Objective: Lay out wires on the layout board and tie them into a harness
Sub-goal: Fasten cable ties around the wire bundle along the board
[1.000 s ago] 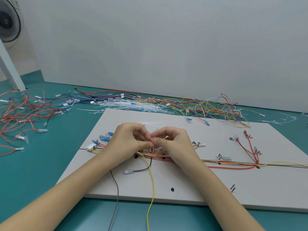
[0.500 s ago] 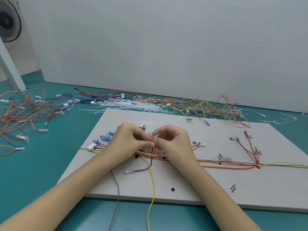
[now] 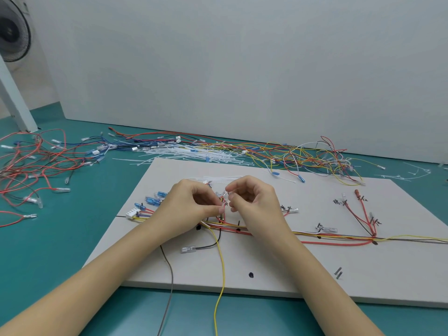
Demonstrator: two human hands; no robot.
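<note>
Nearest, a thin yellow wire (image 3: pixel 221 267) trails limp off the white foam layout board (image 3: pixel 303 270) below the hands. Both the left hand (image 3: pixel 191 204) and right hand (image 3: pixel 252 202) curl, pinching a short branch of thin red and dark wires (image 3: pixel 223 209) between fingertips. Such strands look light, floppy and slippery, so best gripped close to the tie point. Beyond the hands, translucent white cable ties (image 3: pixel 194 154) and loose coloured wires (image 3: pixel 303 154) litter the teal table (image 3: pixel 72 238) beneath a pale wall (image 3: pixel 242 69).
</note>
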